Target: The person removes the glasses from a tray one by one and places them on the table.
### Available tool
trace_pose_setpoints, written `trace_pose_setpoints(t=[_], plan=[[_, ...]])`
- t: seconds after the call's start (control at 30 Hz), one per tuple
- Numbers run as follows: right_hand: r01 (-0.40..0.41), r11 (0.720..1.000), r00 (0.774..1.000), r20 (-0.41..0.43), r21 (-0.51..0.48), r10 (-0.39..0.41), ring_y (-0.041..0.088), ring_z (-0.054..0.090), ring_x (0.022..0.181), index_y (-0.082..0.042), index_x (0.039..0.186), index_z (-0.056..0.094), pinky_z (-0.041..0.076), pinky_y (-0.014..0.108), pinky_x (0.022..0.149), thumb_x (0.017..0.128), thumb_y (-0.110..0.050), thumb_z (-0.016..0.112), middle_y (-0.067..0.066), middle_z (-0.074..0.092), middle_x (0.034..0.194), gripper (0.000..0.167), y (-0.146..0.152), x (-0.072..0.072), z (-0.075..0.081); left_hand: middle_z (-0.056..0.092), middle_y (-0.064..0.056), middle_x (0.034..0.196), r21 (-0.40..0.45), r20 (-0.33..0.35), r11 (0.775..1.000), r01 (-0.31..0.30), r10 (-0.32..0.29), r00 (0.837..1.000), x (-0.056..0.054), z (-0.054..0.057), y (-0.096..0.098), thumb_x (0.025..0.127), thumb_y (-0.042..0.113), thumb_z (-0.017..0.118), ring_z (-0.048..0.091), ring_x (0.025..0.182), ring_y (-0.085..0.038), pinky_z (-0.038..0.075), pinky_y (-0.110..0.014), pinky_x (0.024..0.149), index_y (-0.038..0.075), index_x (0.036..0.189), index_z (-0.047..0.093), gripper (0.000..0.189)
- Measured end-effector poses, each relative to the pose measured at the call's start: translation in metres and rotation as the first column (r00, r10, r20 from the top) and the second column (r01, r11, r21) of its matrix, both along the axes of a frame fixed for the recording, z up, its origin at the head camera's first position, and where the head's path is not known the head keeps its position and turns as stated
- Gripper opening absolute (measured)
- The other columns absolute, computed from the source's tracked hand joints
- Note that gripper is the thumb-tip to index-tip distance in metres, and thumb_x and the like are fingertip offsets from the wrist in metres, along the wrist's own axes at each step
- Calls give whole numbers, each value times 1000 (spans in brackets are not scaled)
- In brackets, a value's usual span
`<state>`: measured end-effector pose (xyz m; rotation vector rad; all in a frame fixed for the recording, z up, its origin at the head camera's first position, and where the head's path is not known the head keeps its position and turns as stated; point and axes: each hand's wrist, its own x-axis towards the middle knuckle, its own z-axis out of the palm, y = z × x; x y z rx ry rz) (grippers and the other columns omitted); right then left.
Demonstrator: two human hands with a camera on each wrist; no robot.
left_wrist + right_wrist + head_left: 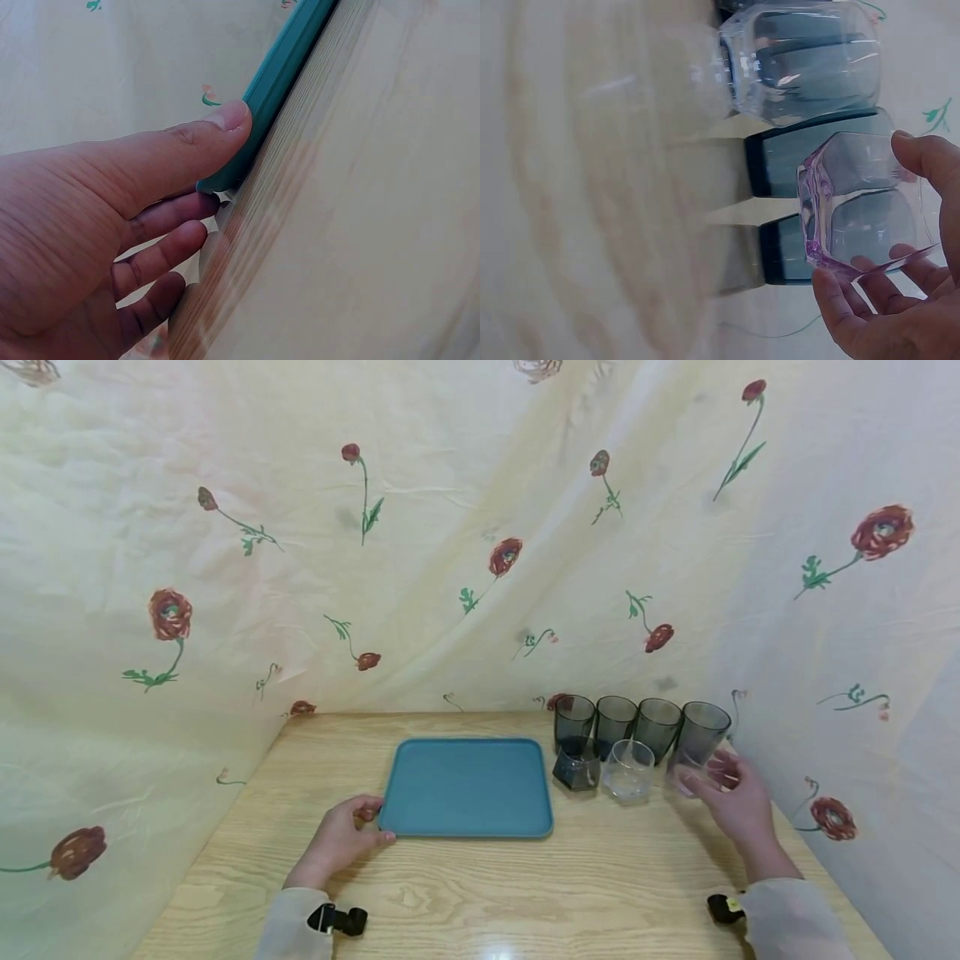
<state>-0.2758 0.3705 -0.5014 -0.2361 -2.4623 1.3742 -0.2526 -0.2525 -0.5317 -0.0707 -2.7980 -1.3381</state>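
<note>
My left hand (341, 839) grips the near left corner of a blue rectangular tray (465, 789) lying on the table. In the left wrist view its thumb presses the tray's edge (279, 82), with the fingers curled by the corner. My right hand (738, 802) holds a clear, pink-tinted glass (862, 206) between thumb and fingers. That glass looks raised a little off the table, in front of the rightmost of several tall grey glasses (658, 728). Left of it stand a clear short glass (630, 772) and a dark short glass (577, 768).
The wooden table (480, 893) carries the tray at the middle and the glasses grouped at its back right. A flowered cloth (420, 568) hangs behind the table and along both sides. The glasses stand close together, near the tray's right edge.
</note>
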Motion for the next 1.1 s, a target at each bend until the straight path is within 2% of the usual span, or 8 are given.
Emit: trace_pose_setpoints(t=[0.13, 0.4, 0.73, 1.1], plan=[[-4, 1000, 1000, 4, 17, 4, 39, 50, 124, 1, 160, 33, 44, 8, 72, 98, -42, 75, 29, 47, 146, 87, -1, -3, -5, 69, 3, 112, -4, -10, 1000, 0, 0, 1000, 1, 1, 0, 78, 27, 96, 62, 104, -17, 55, -43, 87, 17, 132, 71, 60], [-32, 999, 999, 42, 44, 30, 44, 49, 129, 2, 161, 30, 42, 12, 75, 98, -47, 74, 29, 45, 146, 91, -1, -4, -10, 69, 3, 113, -6, -5, 1000, 1, -1, 1000, 0, 1, 0, 78, 28, 96, 62, 105, -17, 55, -43, 88, 17, 133, 71, 61], [-82, 996, 995, 64, 41, 79, 47, 49, 129, 5, 161, 27, 42, 12, 78, 97, -43, 76, 34, 43, 149, 94, -1, -3, -14, 69, 4, 112, -3, -2, 1000, 3, -3, 1000, 1, 2, 0, 77, 28, 96, 62, 104, -17, 54, -43, 88, 16, 132, 71, 61], [-70, 997, 995, 73, 23, 68, 45, 49, 132, 1, 162, 27, 40, 7, 77, 96, -49, 76, 28, 43, 150, 96, -2, -1, -21, 69, 4, 112, 0, -7, 1000, 10, -10, 1000, 0, 0, -2, 77, 28, 96, 62, 104, -16, 54, -44, 89, 17, 132, 71, 61]])
